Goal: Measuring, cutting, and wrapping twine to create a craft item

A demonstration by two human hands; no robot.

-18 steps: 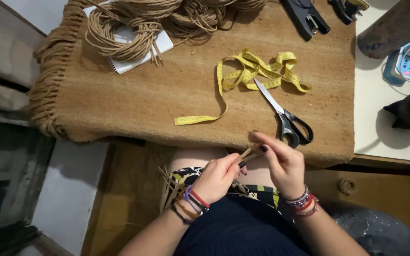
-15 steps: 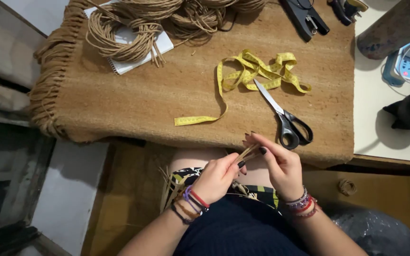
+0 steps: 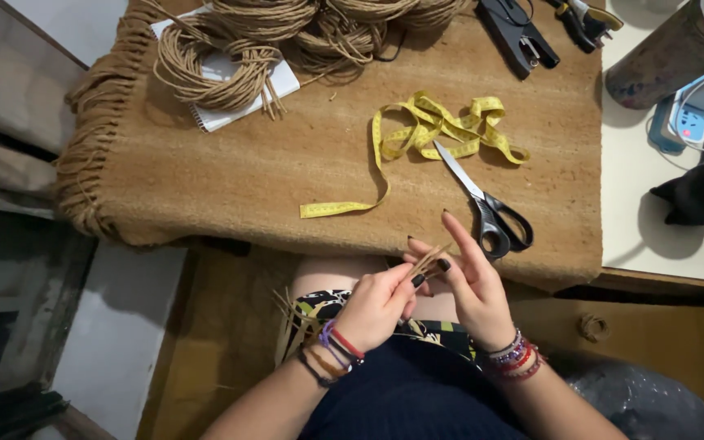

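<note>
**Both hands on a bundle of tan cords, below the mat's near edge**

- Left hand (image 3: 376, 305): fingers closed around the lower part of the tan cords (image 3: 427, 262), thumb and forefinger pinching them. Woven bracelets at the wrist.
- Right hand (image 3: 470, 281): beside the left hand and touching the same cords; thumb pressed on them, forefinger stretched up toward the scissors. Beaded bracelets at the wrist.
- Tan cords: a thin bundle of strands held between the two hands, over the lap, just short of the woven mat's (image 3: 230, 175) near edge. More loose strands (image 3: 287, 326) hang by the left wrist.
- Woven mat: brown, fringed along its far-left side, covering most of the table (image 3: 653, 236).
- Scissors (image 3: 486, 204): black handles, blades closed, lying on the mat just above the right hand.
- Measuring tape (image 3: 433, 134): yellow, in loose loops on the mat beyond the scissors' tip, one end trailing toward the mat's near edge.
- Cord coils (image 3: 222, 69): several hanks at the mat's far edge, one resting on a white spiral notebook (image 3: 283, 81).
- Black hand tools (image 3: 519, 33): at the mat's far right corner.
- Off the mat's right edge, on bare white table: a dark cylindrical container (image 3: 666, 57), a small blue-and-white package (image 3: 690, 122), a black object (image 3: 698, 195). Markings too small to tell.
</note>
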